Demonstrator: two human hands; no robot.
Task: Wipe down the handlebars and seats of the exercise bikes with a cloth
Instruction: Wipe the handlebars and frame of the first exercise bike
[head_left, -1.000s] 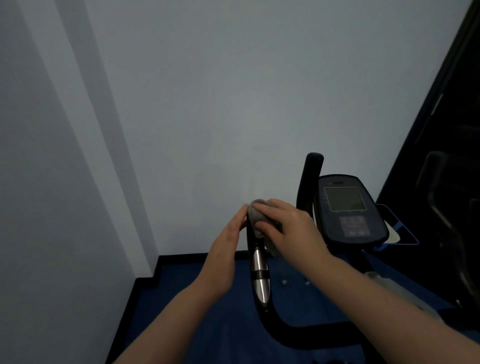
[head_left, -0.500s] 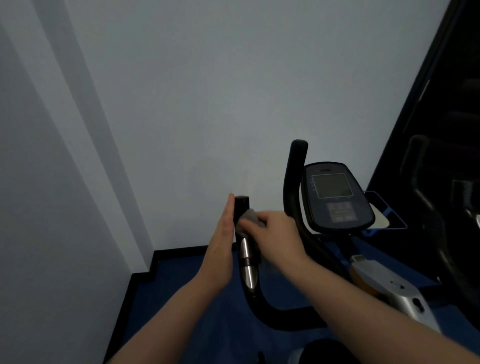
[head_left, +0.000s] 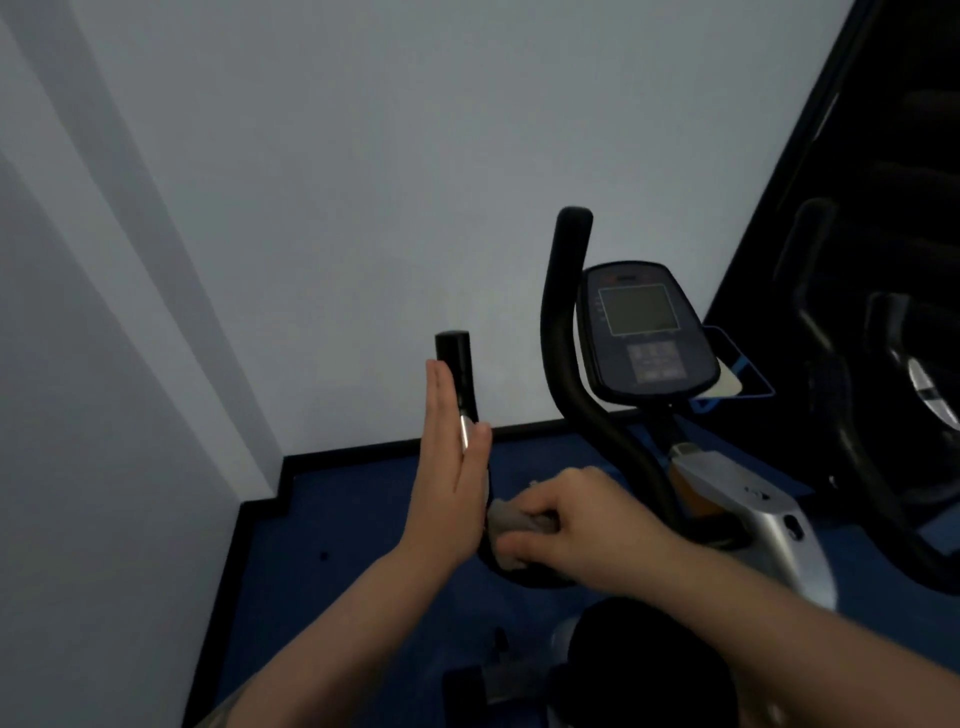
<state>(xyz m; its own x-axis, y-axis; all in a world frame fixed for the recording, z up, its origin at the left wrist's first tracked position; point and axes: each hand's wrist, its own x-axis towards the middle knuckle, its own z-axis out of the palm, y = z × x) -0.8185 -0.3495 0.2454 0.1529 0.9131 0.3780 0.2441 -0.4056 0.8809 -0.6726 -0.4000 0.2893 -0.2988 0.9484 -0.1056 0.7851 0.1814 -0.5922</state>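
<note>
Head view: my right hand (head_left: 582, 525) grips the cloth (head_left: 511, 519) around the left handlebar (head_left: 457, 374) bend, lower centre. My left hand (head_left: 447, 467), fingers straight, braces the bar. Step: handlebar wiping. Next, likely the right handlebar (head_left: 563, 322).

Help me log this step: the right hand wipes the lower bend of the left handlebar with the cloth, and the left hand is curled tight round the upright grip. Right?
Not quite. In the head view the left hand lies flat, fingers straight, against the upright grip, not curled round it. The rest holds: the right hand presses the cloth on the handlebar's lower bend.
</note>
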